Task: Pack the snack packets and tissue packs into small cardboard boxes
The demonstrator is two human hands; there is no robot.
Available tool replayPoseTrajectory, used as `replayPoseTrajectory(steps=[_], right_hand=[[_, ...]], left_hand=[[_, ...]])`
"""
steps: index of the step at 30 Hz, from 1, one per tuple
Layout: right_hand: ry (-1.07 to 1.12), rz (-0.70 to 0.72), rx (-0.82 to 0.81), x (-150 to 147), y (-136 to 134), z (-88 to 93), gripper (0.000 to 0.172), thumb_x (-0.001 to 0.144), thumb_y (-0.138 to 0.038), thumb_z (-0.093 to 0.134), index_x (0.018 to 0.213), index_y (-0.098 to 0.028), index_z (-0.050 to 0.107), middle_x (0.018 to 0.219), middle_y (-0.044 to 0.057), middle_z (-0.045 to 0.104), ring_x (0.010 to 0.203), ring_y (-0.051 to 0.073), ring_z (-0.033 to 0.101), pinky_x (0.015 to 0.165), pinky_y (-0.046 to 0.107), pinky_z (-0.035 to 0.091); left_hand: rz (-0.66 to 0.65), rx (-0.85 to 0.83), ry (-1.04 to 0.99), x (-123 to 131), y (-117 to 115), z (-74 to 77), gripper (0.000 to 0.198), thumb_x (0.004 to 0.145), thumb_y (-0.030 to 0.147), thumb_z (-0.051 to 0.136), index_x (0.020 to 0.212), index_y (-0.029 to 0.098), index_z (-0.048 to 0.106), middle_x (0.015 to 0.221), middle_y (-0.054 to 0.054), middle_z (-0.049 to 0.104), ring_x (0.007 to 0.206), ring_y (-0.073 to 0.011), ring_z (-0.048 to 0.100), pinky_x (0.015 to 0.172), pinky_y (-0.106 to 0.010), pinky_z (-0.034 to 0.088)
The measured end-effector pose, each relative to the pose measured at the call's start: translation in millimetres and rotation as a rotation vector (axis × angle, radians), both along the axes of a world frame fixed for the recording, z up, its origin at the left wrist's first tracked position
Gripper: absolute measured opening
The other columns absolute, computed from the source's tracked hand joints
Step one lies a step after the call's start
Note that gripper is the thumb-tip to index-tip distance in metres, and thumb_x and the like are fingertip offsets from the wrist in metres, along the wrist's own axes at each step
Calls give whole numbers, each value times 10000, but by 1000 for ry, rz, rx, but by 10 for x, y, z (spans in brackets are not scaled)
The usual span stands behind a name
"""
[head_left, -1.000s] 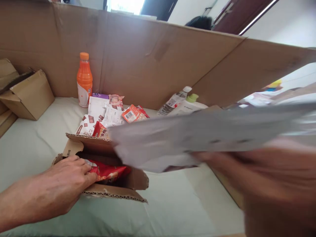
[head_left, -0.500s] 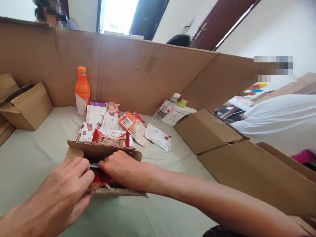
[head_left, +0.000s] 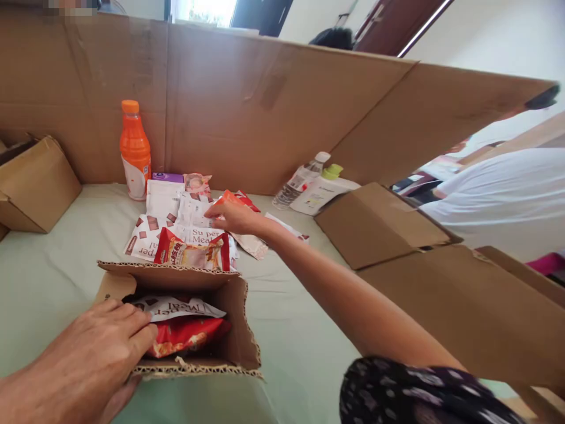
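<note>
Currently, the left hand (head_left: 99, 347) lies at the left end of a small, open-topped, brown corrugated cardboard box (head_left: 242, 323), its fingers bent over the edge; I cannot tell whether they grip the wall or merely rest there. Inside that box are 2 packets: a white sachet with brown lettering (head_left: 188, 308) behind, and a glossy red snack packet (head_left: 189, 335) in front, both near the left fingertips.

Meanwhile, the right hand (head_left: 229, 217) reaches past the box to a loose pile of packets, thumb and forefinger parted, nothing visibly gripped; whether it touches the pile is unclear. Just under and beside it lie a white sachet with barcode-like print (head_left: 193, 207) and an orange-and-cream packet (head_left: 251, 244), the latter partly hidden by the hand. Nearer the box lies a red-and-cream snack packet (head_left: 189, 250), beside a white pouch printed with brown squares (head_left: 145, 238).

Behind the pile, an orange plastic bottle (head_left: 135, 156) stands upright on the pale green cloth (head_left: 291, 312), before a tall brown cardboard panel (head_left: 247, 106).
</note>
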State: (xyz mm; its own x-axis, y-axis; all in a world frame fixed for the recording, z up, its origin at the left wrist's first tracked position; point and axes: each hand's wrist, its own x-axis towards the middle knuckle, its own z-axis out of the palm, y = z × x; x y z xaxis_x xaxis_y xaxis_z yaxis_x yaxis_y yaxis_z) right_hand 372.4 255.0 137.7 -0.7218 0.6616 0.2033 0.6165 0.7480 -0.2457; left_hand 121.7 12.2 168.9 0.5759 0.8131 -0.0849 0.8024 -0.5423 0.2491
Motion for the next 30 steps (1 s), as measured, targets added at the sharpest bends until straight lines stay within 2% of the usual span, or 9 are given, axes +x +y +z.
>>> replayPoseTrajectory(steps=[4, 7, 10, 14, 18, 21, 23, 25, 30], right_hand=[[-287, -49, -184, -152, 282, -528, 319, 726, -128, 835, 1028, -112, 732, 1015, 137, 771, 898, 220, 705, 779, 281, 520], [-381, -72, -258, -189, 343, -602, 255, 686, -146, 862, 894, -122, 717, 939, 130, 747, 852, 226, 671, 736, 290, 481], [-364, -76, -284, -85, 308, -430, 89, 803, -169, 753, 791, -148, 667, 877, 75, 718, 820, 183, 630, 725, 272, 436], [-243, -132, -237, 208, 42, 46, 89, 918, -207, 591, 836, -178, 608, 869, 40, 683, 797, 158, 589, 719, 269, 429], [380, -257, 54, 425, -473, 600, 158, 944, -310, 587, 825, -238, 514, 786, 20, 617, 686, 168, 556, 633, 306, 450], [786, -213, 255, 379, -916, 838, 154, 958, -361, 628, 882, -288, 515, 852, 29, 621, 765, 208, 623, 663, 346, 524], [856, -138, 299, 256, -1179, 855, 140, 958, -364, 650, 891, -306, 542, 825, 19, 626, 776, 222, 655, 642, 349, 548], [786, -41, 282, 112, -1380, 785, 129, 948, -316, 667, 864, -295, 572, 751, 1, 645, 694, 206, 661, 570, 319, 538], [340, 341, 286, -58, -1554, 536, 251, 993, -104, 466, 821, -234, 594, 974, 20, 788, 778, 130, 719, 677, 221, 554]], left_hand=[[-10, 42, -71, -20, -25, 0, 460, 749, 85, 526, 1120, 260, 733, 1149, -77, 789, 992, -302, 758, 896, -483, 609], [-19, 32, -23, -22, -17, 9, 447, 735, 101, 546, 1113, 242, 740, 1151, -97, 790, 978, -312, 763, 839, -469, 624], [-4, 5, 9, -21, 6, 21, 415, 731, 119, 571, 1089, 236, 746, 1151, -105, 788, 969, -322, 763, 819, -474, 624], [15, -40, 6, -19, 6, 11, 348, 749, 137, 604, 1051, 241, 740, 1177, -95, 777, 996, -330, 745, 846, -488, 601], [41, -43, -4, -7, -25, -3, 239, 768, 139, 656, 977, 226, 730, 1087, -91, 778, 994, -300, 730, 915, -443, 562], [48, -38, -23, 2, -35, 8, 138, 803, 160, 670, 919, 214, 722, 984, -84, 767, 937, -275, 725, 908, -413, 548], [52, -46, -22, 7, -31, 18, 116, 815, 158, 660, 898, 212, 721, 940, -75, 758, 914, -266, 723, 891, -401, 547], [45, -59, -16, 10, -23, 21, 108, 826, 154, 636, 869, 208, 719, 908, -70, 753, 894, -257, 723, 863, -384, 551], [29, -45, -28, 13, -24, 1, 136, 857, 181, 594, 839, 205, 726, 897, -74, 760, 912, -258, 723, 889, -382, 552]])
